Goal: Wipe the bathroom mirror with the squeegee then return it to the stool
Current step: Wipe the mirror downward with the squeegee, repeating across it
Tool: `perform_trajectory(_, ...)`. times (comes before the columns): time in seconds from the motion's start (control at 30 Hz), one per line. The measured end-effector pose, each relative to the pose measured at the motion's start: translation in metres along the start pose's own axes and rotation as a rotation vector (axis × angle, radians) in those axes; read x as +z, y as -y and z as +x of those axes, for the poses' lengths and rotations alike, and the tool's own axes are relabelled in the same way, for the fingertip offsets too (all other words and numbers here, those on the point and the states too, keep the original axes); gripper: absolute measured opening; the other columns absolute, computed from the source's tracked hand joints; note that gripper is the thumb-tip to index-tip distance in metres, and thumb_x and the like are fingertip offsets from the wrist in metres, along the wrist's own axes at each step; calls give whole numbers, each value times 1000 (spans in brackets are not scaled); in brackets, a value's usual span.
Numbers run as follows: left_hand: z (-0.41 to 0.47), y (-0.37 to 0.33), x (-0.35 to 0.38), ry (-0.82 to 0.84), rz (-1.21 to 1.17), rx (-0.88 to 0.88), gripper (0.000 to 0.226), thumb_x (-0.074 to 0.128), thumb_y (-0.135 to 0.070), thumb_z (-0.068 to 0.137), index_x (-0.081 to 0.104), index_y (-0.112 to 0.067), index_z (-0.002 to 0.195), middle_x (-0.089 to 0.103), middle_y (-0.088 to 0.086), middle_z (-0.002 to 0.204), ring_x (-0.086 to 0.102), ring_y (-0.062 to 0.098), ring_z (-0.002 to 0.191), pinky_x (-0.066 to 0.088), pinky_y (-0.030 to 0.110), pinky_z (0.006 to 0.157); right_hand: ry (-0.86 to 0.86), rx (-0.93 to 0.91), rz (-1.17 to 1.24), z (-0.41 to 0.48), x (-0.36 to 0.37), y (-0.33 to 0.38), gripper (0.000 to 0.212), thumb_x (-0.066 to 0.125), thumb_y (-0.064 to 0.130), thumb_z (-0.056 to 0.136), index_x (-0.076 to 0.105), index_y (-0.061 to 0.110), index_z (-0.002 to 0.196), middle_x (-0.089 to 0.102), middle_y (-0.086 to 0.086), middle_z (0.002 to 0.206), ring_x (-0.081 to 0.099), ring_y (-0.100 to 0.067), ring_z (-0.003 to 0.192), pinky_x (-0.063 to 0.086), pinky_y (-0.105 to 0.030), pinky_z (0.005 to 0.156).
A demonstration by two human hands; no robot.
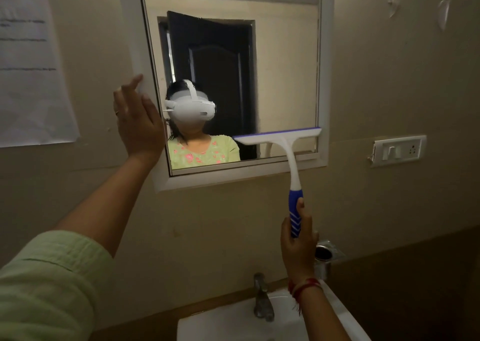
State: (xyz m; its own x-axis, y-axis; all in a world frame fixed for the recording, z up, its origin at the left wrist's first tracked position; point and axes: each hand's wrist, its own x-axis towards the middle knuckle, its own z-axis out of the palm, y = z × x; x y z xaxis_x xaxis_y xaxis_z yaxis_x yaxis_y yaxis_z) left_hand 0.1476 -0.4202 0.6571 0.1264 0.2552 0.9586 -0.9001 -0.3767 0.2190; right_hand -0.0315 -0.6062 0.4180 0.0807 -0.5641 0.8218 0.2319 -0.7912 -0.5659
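Both hands are raised toward the mirror (285, 68). Left hand (137, 122) is spread with straight fingers and lies flat against the left side of the white frame (323, 81), its fingertips on the frame and its palm over the frame's inner edge. Right hand (298, 242) is curled round the blue grip of the squeegee (285, 143), thumb up along the handle, which rises across the bottom rail of the frame. The blade sits low on the right part of the glass, tilted slightly up to the right, just above the bottom edge; its right end meets the frame's right inner edge. Glass lies open above the blade and to its left, as far as the left hand.

Below the right wrist are a white sink (233, 320) with a metal tap (262, 299), and a metal cup holder (323, 260) on the wall just beside the hand. A switch plate (398, 149) hangs right of the frame, well apart from the blade. A paper sheet (31, 68) is stuck to the wall left of the frame.
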Motion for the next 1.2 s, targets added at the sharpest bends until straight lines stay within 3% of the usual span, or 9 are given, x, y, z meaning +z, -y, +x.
perform_trajectory(0.13,0,0,1,-4,-5,0,34,30,-14,98,49,-7,126,55,16,118,49,26,105,36,25,91,35,61,10,-16,-8,-1,71,58,-1,84,25,35,136,47,2,113,58,-13,81,54,-29,65)
perform_trajectory(0.33,2,3,2,2,7,2,36,28,-16,98,48,-7,127,55,14,121,49,25,108,34,25,93,30,43,36,10,-4,15,61,52,12,88,24,35,137,56,-7,100,57,-13,66,52,-25,56)
perform_trajectory(0.47,2,5,1,0,7,35,35,29,-14,98,48,-6,126,55,15,121,47,23,109,23,8,94,20,49,-4,-3,-4,7,63,55,3,87,27,33,135,51,-2,104,54,-9,68,52,-26,57)
perform_trajectory(0.57,2,3,1,-7,8,31,35,29,-14,97,48,-6,126,55,15,121,46,23,109,29,17,95,32,76,-35,-25,-10,-3,69,58,-2,84,27,33,134,46,1,109,57,-14,76,55,-32,62)
perform_trajectory(0.8,1,1,-1,9,-1,23,37,28,-14,97,48,-5,127,54,16,123,48,30,111,33,27,94,6,82,-55,-23,-14,8,70,59,-1,84,28,33,136,42,19,97,53,-2,71,51,-22,60)
perform_trajectory(0.9,2,0,-2,24,-6,25,37,28,-13,97,47,-4,127,53,16,124,47,29,112,30,22,95,4,78,-36,-19,-14,14,70,58,0,85,27,35,137,45,22,99,56,-2,74,50,-18,61)
perform_trajectory(1.0,2,0,-3,23,-10,19,36,29,-12,97,47,-4,127,53,16,124,46,26,112,31,23,94,19,89,-5,-19,-19,15,69,57,0,86,27,39,135,50,17,97,57,-8,70,51,-21,59)
perform_trajectory(1.2,2,0,-3,35,-11,18,36,28,-13,97,47,-4,127,53,16,125,45,26,112,29,23,96,41,72,-28,-23,-33,14,64,57,0,86,34,34,135,54,5,96,56,-1,73,45,-6,57)
